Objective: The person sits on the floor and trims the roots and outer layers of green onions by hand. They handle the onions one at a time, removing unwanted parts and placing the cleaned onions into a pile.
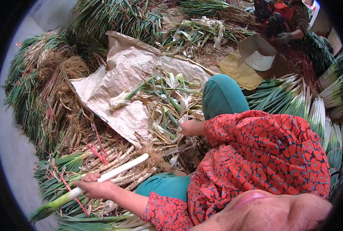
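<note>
My left hand (94,184) grips a long green onion (122,169) around its stalk. Its smooth white end points up and right, and its green leaves (48,209) trail to the lower left. Beneath it lie unpeeled green onions (110,160) with brown roots and dry skins, some tied with pink strips (99,153). My right hand (190,127) rests beside my raised knee, its fingers curled at the edge of a heap of peeled-off leaves and skins (165,101). Whether it pinches a strip of skin is hard to see.
A woven plastic sack (125,63) spreads under part of the scraps. Piled green onions (44,86) stand left and behind. Cleaned onions (289,95) lie right, near a metal container (258,55) and yellow cloth (240,69). Another person (289,20) sits at the upper right.
</note>
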